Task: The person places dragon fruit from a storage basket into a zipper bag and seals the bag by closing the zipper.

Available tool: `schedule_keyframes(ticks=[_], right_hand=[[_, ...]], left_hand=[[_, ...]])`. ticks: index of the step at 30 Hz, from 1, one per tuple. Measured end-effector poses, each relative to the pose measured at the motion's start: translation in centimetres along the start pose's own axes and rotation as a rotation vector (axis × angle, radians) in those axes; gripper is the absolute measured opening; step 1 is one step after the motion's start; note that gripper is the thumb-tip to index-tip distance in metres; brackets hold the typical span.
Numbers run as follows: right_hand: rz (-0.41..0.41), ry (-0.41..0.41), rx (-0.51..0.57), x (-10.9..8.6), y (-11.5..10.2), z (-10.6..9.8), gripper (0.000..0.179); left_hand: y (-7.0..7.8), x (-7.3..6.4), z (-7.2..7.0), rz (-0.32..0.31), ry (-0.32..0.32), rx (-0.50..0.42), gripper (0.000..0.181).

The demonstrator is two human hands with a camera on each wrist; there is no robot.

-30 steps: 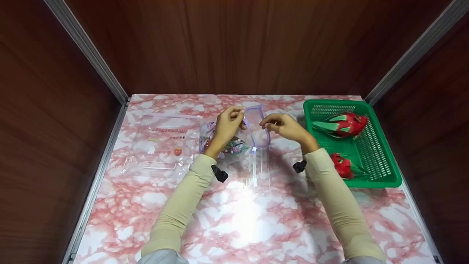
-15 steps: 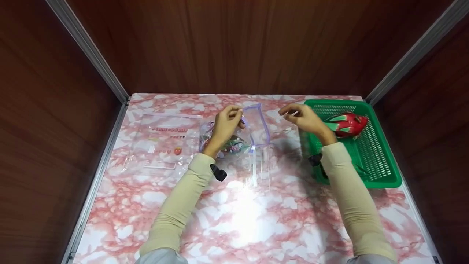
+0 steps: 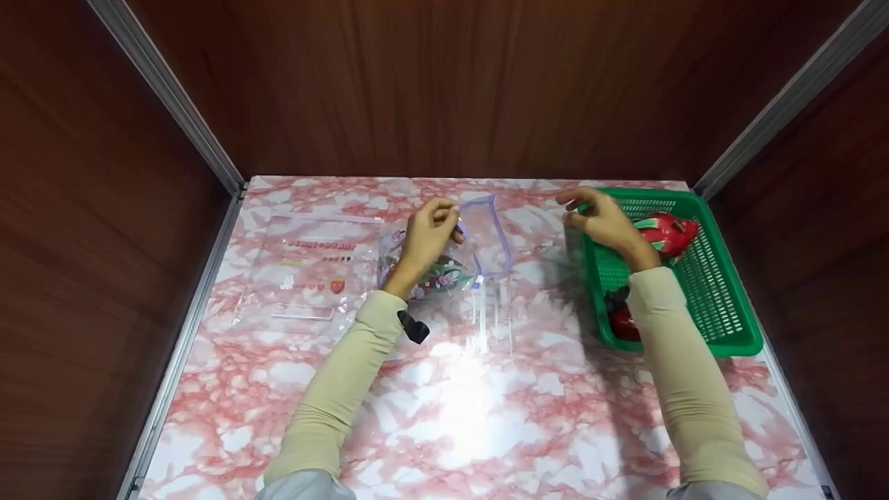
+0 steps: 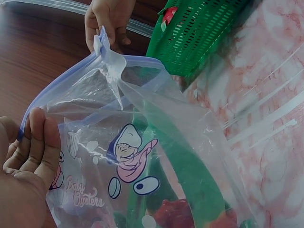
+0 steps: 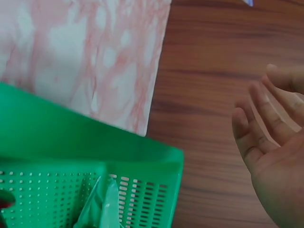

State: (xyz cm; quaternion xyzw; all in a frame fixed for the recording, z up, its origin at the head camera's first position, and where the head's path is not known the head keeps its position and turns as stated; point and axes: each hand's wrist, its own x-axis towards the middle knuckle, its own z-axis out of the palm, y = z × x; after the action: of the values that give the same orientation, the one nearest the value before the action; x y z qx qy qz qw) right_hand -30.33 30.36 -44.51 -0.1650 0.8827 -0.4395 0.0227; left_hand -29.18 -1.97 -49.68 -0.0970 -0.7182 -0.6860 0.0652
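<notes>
My left hand [image 3: 427,239] pinches the purple-edged mouth of a clear zip bag [image 4: 130,156] printed with cartoon figures. The mouth stands partly open, and inside the bag a dragon fruit [image 4: 175,213] shows red with long green scales. Over the left rim of the green basket [image 3: 744,330] hovers my right hand [image 3: 601,219], its fingers loosely bent and holding nothing. One dragon fruit [image 3: 672,235] lies at the back of the basket. Another dragon fruit [image 3: 623,325] lies at the front, mostly hidden by my right wrist and sleeve.
To the left of the held bag, a second clear zip bag [image 3: 312,257] with red print lies flat. Clear plastic [image 3: 493,319] lies in front of the held bag. A brown wood-grain panel [image 3: 444,90] rises behind the marbled tabletop [image 3: 417,430].
My right hand has left the bag's mouth and travelled right to the basket. The left hand keeps its pinch on the bag, almost in the same place.
</notes>
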Motion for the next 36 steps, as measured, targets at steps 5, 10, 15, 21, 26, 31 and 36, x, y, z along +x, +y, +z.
schedule_keyframes(ticks=[5, 10, 15, 21, 26, 31, 36], right_hand=[[0.029, 0.015, -0.015, 0.4, 1.8, -0.3, 0.036], [0.026, 0.031, -0.028, 1.1, 4.5, -0.8, 0.036], [0.028, 0.047, -0.028, 1.2, 5.7, -1.4, 0.035], [0.027, 0.06, -0.031, 0.4, 5.0, -2.0, 0.037], [0.058, 0.071, -0.041, -0.2, 5.1, -2.8, 0.04], [0.062, 0.089, -0.049, 0.0, 7.2, -3.4, 0.042], [0.032, 0.086, -0.077, -0.1, 7.9, -4.0, 0.043]], left_hand=[[-0.1, 0.0, -0.1, -0.001, 0.003, -0.005, 0.017], [-0.1, 0.0, -0.3, -0.004, 0.005, 0.001, 0.017], [0.0, 0.0, -0.4, -0.004, 0.006, -0.002, 0.018], [-0.1, -0.1, -0.6, 0.011, 0.004, -0.013, 0.019], [-0.3, -0.1, -0.6, 0.033, -0.001, -0.015, 0.021], [-0.3, -0.1, -0.6, 0.019, 0.0, -0.024, 0.019], [-0.2, -0.1, -0.6, 0.02, 0.001, -0.024, 0.017]])
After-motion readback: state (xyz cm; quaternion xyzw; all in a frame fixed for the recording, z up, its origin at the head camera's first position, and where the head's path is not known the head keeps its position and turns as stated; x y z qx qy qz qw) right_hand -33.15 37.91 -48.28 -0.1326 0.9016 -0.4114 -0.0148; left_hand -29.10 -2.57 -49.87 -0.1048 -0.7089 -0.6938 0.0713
